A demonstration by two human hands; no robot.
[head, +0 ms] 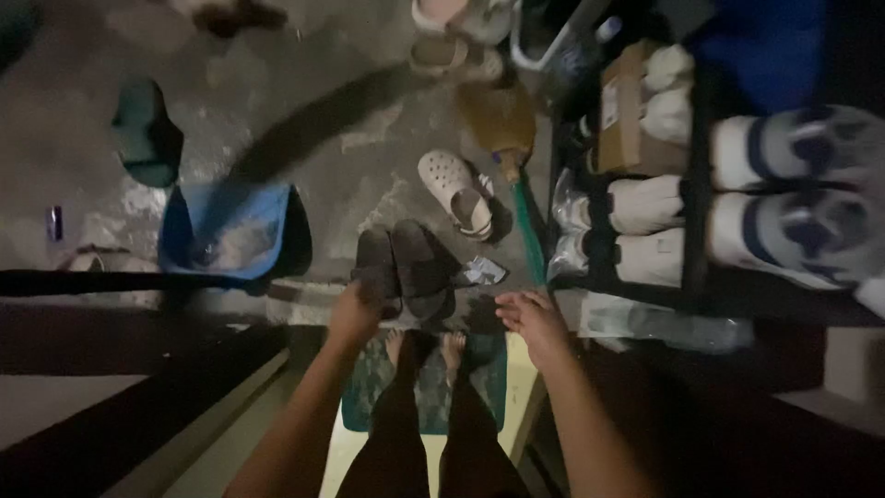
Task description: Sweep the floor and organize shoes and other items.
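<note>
My bare feet (426,349) stand on a patterned green mat (369,392) at the edge of a step, both arms reaching down ahead of me. My left hand (355,312) rests on the near end of a pair of dark slippers (406,266) lying side by side on the concrete floor (304,74) just beyond the mat; in this dim light I cannot tell whether the fingers are closed around a slipper or only touching it. My right hand (532,318) hangs released, fingers loosely spread, holding nothing, just right of the slippers. Beyond them lies a white clog (454,191), and further left a blue dustpan (230,231). A dark shoe rack (696,184) with white shoes stands to my right. A green slipper (145,132) sits far left.
</note>
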